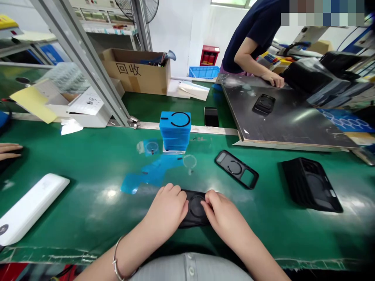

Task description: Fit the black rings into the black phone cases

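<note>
At a green table, a white oblong device lies at the far left, with peeled blue film and a stack of blue pads toward the centre. The person's left hand and right hand close over the two ends of a black phone case, which lies flat on the table just in front of the body. The fingers of both are bunched together and press down around its circular ring. The case looks light, thin and slightly flexible, with a smooth face likely to slip or take fingerprints, so its rigid side edges seem the surest hold. To the right, a single case lies apart, then a stack of black cases. Beyond them, a co-worker's hand rests on a dark board.
</note>
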Motion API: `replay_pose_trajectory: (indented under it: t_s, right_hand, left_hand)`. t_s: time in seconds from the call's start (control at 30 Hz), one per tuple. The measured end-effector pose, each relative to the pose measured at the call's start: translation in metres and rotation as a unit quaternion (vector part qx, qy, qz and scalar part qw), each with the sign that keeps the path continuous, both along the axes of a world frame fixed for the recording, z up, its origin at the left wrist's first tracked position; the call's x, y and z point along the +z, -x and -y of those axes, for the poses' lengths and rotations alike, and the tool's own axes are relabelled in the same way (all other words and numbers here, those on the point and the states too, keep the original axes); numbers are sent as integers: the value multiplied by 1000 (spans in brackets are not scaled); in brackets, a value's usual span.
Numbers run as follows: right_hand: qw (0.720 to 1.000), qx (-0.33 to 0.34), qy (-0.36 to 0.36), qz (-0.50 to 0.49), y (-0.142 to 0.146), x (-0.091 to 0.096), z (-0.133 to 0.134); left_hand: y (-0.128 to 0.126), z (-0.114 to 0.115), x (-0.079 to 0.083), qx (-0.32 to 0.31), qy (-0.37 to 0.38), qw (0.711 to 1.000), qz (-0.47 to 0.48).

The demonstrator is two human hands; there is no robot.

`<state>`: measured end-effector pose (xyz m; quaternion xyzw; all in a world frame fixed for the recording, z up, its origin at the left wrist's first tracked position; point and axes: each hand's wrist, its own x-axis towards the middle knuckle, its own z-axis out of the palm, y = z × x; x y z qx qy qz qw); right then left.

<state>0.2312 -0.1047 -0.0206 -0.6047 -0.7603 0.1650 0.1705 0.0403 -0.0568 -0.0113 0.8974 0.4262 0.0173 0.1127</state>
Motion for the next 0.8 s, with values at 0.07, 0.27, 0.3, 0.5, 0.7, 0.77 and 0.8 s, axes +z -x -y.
replay_pose_trajectory:
  t_s: [0.07, 0.27, 0.3, 0.5, 0.7, 0.77, 0.8]
  right_hand:
    - [1000, 8, 6, 13, 0, 0, 0]
    - [1000, 16, 11, 18, 2, 1, -1]
    - [1000, 17, 11, 19, 3, 2, -2]
    - [995, -15, 49, -90, -3, 10, 0]
    - [889, -82, 59, -447, -8, 19, 10]
    - [817, -37, 87, -569, -1, 20, 10]
    - [788, -18, 101, -606, 4, 20, 9]
  left_hand:
    - [1, -1, -3, -3, 5, 1000, 9]
    - [1, -2, -6, -7, 14, 1000, 25]
    - [1, -2, -6, -6, 15, 999, 28]
    - [4, -1, 3, 9, 27, 996, 79]
    - [16, -1, 22, 30, 75, 945, 316]
    - [16, 0, 25, 47, 97, 923, 370]
    - [14, 0, 26, 54, 105, 913, 390]
